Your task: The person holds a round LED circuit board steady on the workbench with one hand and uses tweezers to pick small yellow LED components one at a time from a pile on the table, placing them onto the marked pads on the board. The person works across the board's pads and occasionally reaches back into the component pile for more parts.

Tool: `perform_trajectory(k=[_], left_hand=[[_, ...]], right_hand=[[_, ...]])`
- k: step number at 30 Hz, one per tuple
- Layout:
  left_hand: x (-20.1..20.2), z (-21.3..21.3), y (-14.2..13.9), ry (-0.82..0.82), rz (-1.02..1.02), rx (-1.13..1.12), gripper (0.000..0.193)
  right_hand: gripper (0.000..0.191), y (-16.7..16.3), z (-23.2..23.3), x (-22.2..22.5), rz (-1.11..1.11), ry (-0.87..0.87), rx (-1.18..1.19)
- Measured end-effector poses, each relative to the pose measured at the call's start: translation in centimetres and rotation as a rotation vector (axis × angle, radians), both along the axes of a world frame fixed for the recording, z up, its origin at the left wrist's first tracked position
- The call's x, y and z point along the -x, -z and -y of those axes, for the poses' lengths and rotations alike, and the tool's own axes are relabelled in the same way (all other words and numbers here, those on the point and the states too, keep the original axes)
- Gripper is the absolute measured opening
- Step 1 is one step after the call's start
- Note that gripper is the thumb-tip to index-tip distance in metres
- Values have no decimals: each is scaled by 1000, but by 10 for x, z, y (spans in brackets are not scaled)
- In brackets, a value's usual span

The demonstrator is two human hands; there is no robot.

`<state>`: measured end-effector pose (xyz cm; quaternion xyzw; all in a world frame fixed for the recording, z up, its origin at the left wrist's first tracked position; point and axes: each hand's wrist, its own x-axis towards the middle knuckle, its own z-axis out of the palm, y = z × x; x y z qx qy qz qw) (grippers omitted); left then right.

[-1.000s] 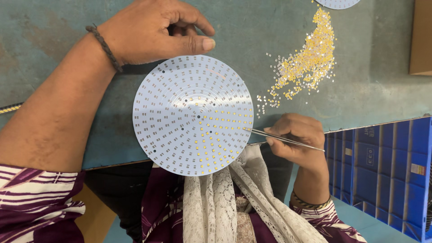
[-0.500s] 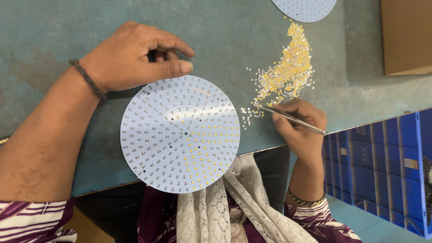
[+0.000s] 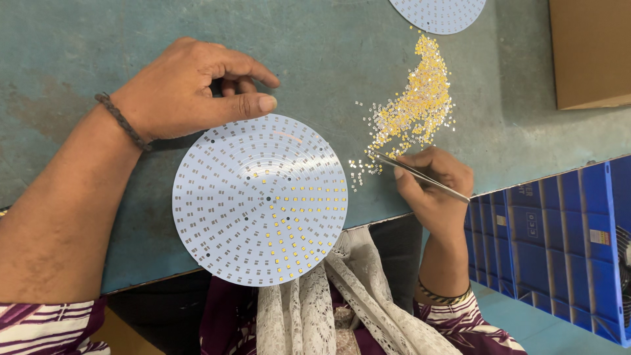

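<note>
since a moment ago the right hand [image 3: 430,187] has carried the tweezers [image 3: 420,175] from the round circuit board [image 3: 259,200] up to the lower edge of the pile of small yellow chips [image 3: 414,108], its fingers pinched shut on them. the left hand [image 3: 187,89] rests on the counter [image 3: 79,52], fingers curled and holding nothing, thumb touching the board's upper rim. the board lies flat at the counter's near edge, partly filled with chips.

Your left hand [image 3: 181,92]: dark braided wristband | right hand [image 3: 430,187]: thin bangles, possibly gold | sleeves: purple-white striped | front: cream lace scarf [image 3: 328,309]
</note>
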<state>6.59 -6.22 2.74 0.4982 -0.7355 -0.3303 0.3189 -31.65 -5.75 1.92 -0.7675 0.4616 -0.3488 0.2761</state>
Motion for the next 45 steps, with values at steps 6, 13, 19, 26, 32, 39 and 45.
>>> perform_trajectory(k=[6,13,19,26,32,39,45], left_hand=[[-2,-1,0,2,-6,10,48],[-6,-1,5,42,-28,61,49],[-7,-5,8,20,-14,4,50],[-6,-9,5,36,-64,4,47],[-5,-9,5,20,-35,-4,46],[-3,-7,-2,23,-47,16,46],[-2,-7,-5,18,-57,-8,46]], right_hand=[[12,-1,-1,-3,-52,-56,43],[13,-1,-10,-1,49,-216,19],[18,4,-26,4,31,-469,-13],[20,6,-31,7,19,-479,25],[19,4,-31,6,-39,-501,87],[16,-3,-23,8,20,-322,21],[12,-1,-15,2,16,-72,5]])
